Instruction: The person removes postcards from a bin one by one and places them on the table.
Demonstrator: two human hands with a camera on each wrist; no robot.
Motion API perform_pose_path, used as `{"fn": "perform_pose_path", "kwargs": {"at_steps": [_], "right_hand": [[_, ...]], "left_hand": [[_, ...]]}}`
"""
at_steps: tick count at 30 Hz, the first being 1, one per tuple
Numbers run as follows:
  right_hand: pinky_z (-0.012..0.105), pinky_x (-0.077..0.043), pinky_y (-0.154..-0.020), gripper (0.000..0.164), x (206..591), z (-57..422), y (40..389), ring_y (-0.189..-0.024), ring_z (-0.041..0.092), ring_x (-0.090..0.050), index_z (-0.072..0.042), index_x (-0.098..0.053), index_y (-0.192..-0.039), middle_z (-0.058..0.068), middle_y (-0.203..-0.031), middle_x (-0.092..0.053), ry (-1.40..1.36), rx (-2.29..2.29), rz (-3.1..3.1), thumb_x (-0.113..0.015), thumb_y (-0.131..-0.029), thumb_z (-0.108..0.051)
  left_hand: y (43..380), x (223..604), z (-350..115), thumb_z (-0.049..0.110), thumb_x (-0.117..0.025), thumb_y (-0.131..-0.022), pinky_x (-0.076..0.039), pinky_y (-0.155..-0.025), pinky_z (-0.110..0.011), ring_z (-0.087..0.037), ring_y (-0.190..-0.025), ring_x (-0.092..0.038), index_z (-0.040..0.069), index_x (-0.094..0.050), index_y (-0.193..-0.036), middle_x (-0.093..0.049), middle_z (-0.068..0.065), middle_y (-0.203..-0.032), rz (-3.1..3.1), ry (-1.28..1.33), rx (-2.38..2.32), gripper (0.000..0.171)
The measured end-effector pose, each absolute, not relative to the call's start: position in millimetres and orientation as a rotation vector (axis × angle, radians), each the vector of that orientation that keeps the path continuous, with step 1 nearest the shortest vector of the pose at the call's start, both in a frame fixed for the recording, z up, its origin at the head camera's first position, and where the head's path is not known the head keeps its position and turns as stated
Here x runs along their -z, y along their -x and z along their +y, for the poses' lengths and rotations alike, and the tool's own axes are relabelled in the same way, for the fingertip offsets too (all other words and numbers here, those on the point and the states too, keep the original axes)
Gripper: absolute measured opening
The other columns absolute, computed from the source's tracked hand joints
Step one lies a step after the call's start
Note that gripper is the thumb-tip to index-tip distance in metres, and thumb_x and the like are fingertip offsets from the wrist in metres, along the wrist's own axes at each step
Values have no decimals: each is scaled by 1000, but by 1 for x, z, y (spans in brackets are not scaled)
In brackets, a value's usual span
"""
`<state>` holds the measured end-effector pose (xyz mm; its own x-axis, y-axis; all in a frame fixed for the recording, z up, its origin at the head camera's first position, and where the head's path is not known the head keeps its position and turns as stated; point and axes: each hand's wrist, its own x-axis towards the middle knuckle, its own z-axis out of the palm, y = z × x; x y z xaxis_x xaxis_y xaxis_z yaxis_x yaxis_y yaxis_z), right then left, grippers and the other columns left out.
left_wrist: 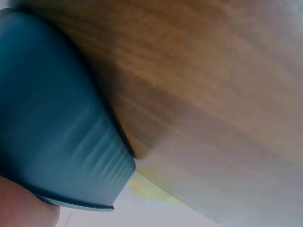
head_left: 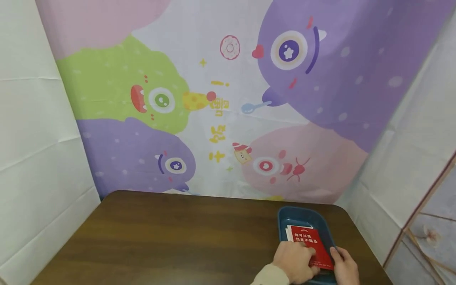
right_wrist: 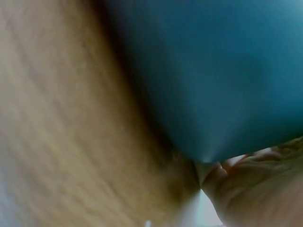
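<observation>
At the right front of the table lies a dark blue tray (head_left: 305, 211), longer than it is wide, with rounded corners. A red card (head_left: 320, 247) with white lettering lies in it, over white cards (head_left: 289, 233) that show at its upper left. My left hand (head_left: 293, 261) reaches across the tray's left rim, its fingers at the lower left of the red card; I cannot tell whether they pinch it. My right hand (head_left: 345, 267) holds the tray's right rim, thumb at the edge. The right wrist view shows the tray's blue outer wall (right_wrist: 218, 80) beside that hand's fingers.
A brown wood-grain table (head_left: 171, 237) carries the tray. Behind its far edge hangs a cloth (head_left: 213, 178) printed with cartoon monsters. White sheets hang at the left (head_left: 39, 138) and right (head_left: 377, 190) sides.
</observation>
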<state>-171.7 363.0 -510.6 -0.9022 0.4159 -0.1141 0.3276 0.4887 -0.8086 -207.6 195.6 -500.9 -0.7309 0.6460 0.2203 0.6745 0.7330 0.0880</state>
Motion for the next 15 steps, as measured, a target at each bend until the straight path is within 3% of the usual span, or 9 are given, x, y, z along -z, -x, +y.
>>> {"fn": "perform_pose_path", "kwargs": {"at_steps": [5, 12, 15], "right_hand": [[65, -31, -100, 71, 511, 363, 172, -121, 53, -41, 10, -38, -136, 42, -136, -39, 619, -1388, -2616, -29, -101, -52], [63, -34, -99, 72, 515, 362, 171, -118, 52, -44, 13, -41, -133, 42, -135, -41, 627, -1404, -2589, -31, -101, -51], [63, -34, -99, 69, 514, 363, 171, -118, 53, -43, 12, -41, -133, 42, -135, -40, 630, -1384, -2593, -30, -102, -49]], "left_hand": [[206, 501, 192, 64, -51, -89, -53, -67, -27, 0, -93, -60, 39, -67, -115, -69, 18, -112, -2708, 1052, 304, 39], [202, 508, 188, 54, -42, -98, -56, -70, -25, 0, -89, -63, 33, -73, -107, -72, 15, -106, -2576, 1008, 439, 38], [202, 509, 188, 46, -50, -97, -56, -73, -24, -3, -88, -62, 27, -75, -101, -72, 13, -104, -2538, 950, 520, 31]]}}
